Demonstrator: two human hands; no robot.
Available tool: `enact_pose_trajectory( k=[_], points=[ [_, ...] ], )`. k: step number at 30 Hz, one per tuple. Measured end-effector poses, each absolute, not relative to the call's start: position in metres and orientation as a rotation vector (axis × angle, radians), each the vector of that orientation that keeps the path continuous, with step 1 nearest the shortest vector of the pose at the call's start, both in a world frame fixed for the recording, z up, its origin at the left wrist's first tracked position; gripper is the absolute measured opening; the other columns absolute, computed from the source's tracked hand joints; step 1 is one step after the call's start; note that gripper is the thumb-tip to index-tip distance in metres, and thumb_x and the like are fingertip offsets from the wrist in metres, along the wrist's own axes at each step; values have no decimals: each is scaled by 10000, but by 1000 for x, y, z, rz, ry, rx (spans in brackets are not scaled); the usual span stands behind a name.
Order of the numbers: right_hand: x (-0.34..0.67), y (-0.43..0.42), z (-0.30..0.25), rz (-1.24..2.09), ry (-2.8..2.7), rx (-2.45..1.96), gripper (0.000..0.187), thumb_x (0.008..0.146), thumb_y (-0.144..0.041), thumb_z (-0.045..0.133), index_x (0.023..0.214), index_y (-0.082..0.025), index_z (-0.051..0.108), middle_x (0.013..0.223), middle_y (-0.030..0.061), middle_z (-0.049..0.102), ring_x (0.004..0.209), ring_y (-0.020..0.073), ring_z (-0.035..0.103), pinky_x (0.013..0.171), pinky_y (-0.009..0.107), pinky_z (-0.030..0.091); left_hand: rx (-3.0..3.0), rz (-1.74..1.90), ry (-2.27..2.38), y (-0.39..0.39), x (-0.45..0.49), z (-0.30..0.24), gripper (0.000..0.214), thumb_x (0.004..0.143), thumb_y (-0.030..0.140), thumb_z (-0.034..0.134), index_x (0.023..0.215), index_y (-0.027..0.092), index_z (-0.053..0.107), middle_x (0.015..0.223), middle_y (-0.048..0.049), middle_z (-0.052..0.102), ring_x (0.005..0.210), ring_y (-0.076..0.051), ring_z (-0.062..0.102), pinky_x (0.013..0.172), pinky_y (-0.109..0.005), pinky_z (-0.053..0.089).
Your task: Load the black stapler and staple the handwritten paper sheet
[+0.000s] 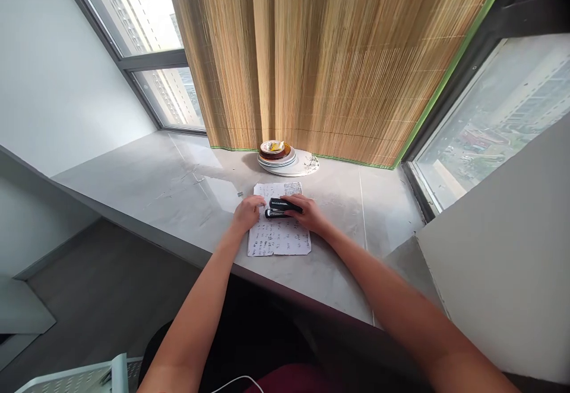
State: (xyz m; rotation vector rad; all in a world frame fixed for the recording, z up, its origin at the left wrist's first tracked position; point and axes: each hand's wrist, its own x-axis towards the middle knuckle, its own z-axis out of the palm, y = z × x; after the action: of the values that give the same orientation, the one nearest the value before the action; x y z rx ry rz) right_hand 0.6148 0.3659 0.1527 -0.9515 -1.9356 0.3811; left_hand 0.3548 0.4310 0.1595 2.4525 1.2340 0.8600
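Note:
A black stapler (278, 204) lies over handwritten sheets of paper (285, 241), its top arm lifted apart from its base. My right hand (308, 212) is wrapped round the stapler's right end. My left hand (247, 212) rests at the left edge of the sheets, its fingers drawn together just left of the stapler. Whatever is between those fingertips, if anything, is too small to make out. A small dark grey piece (240, 194) lies on the stone ledge beyond my left hand.
Behind the paper, a stack of plates and small dishes (276, 158) stands on the ledge (338, 203). A bamboo blind (312, 66) hangs behind it, with windows at both sides. A pale green perforated seat or rack (80, 378) is at the lower left.

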Motion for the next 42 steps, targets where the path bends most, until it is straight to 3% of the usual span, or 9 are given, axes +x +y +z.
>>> enact_pose_trajectory(
  k=[7, 13, 17, 20, 24, 33, 37, 42],
  points=[
    [614, 361, 157, 450, -1895, -977, 439, 961, -400, 694, 1392, -325, 671, 1167, 71, 756, 1088, 286, 695, 974, 467, 561, 2415, 843, 1084, 434, 351, 158, 388, 767, 51, 500, 959, 233, 784, 1139, -27, 796, 1143, -232, 700, 1106, -415, 537],
    [614, 360, 161, 490, -1922, -979, 413, 925, -395, 721, 1332, -325, 706, 1171, 66, 766, 1074, 287, 683, 976, 471, 542, 2322, 852, 1074, 431, 352, 163, 391, 776, 42, 490, 930, 219, 802, 1159, -44, 799, 1170, -230, 715, 1122, -431, 540],
    [626, 360, 163, 548, -1743, -1055, 430, 924, -360, 604, 1344, -283, 651, 1278, 81, 691, 1138, 285, 600, 964, 462, 525, 2294, 868, 1074, 432, 350, 162, 426, 776, 31, 468, 956, 212, 809, 1166, -44, 801, 1164, -223, 723, 1121, -432, 549],
    [638, 367, 158, 644, -1518, -1094, 365, 799, -219, 488, 1140, -249, 615, 1132, 62, 641, 1003, 247, 569, 869, 410, 520, 2277, 878, 1075, 432, 349, 161, 422, 787, 39, 463, 971, 204, 806, 1168, -49, 800, 1155, -218, 727, 1122, -428, 548],
    [642, 374, 151, 815, -1455, -1058, 310, 642, -185, 466, 943, -257, 474, 919, 30, 519, 829, 217, 498, 736, 347, 469, 2232, 879, 1080, 433, 348, 160, 402, 831, 78, 477, 1039, 206, 796, 1197, -51, 793, 1158, -222, 726, 1122, -424, 541],
    [635, 365, 166, 861, -1582, -1036, 189, 696, -224, 475, 865, -257, 399, 859, 22, 458, 814, 221, 427, 747, 355, 425, 2100, 946, 1134, 439, 346, 160, 443, 879, 105, 384, 1072, 176, 776, 1155, -58, 794, 1149, -211, 715, 1096, -382, 530],
    [633, 362, 170, 906, -1629, -1046, 152, 734, -227, 478, 872, -252, 421, 874, 18, 448, 850, 220, 406, 801, 354, 412, 2063, 1017, 1037, 433, 347, 165, 374, 955, 198, 421, 1101, 175, 765, 1194, -78, 776, 1197, -250, 689, 1114, -433, 508],
    [630, 361, 173, 843, -1757, -1077, 103, 780, -199, 433, 868, -247, 458, 873, 15, 471, 912, 225, 425, 977, 409, 396, 1886, 1122, 670, 418, 349, 174, 478, 1069, 511, 444, 1363, 199, 655, 1505, -125, 604, 1437, -303, 525, 1229, -483, 386]
  ],
)
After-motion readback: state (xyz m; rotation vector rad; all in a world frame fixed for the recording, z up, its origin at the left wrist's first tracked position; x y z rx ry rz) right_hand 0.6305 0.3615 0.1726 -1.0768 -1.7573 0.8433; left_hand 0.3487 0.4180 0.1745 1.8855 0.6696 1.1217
